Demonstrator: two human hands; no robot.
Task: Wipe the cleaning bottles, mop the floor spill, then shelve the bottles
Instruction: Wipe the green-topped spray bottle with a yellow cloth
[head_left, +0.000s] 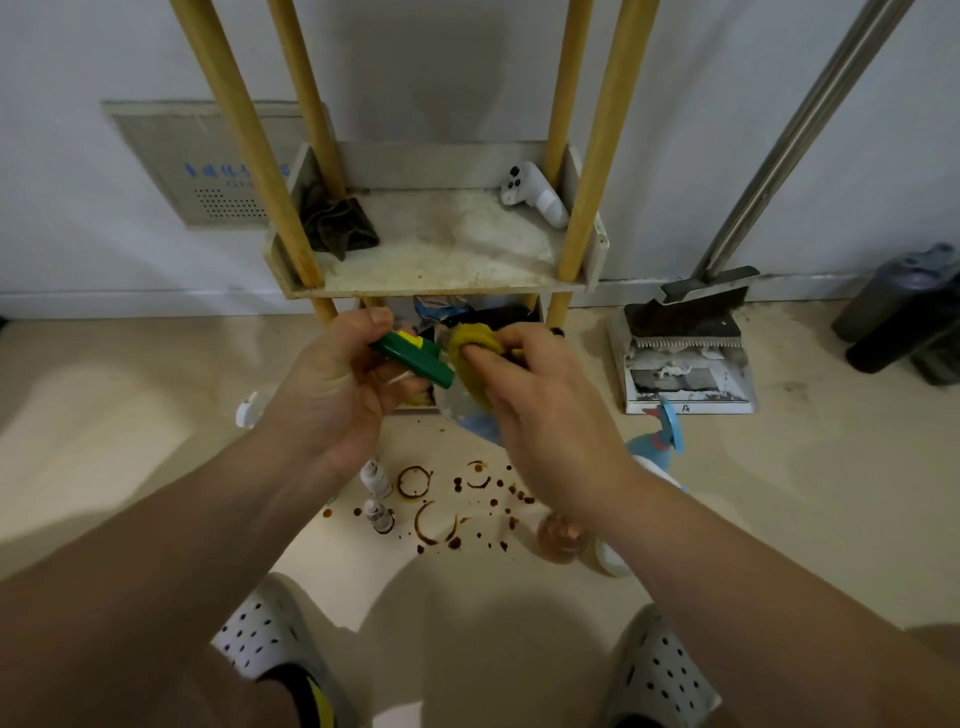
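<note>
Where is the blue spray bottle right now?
The blue spray bottle is on the floor, right of centre in the head view, partly hidden by the right forearm, just in front of the dustpan.

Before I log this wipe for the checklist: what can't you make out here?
Head view:
Body of the green-trigger spray bottle: covered by the yellow cloth and right hand.
The lower-shelf contents: mostly blocked by the left hand, cloth and upper shelf.
The blue spray bottle: base behind the right forearm.
The wall panel lettering: too blurred to read.
</note>
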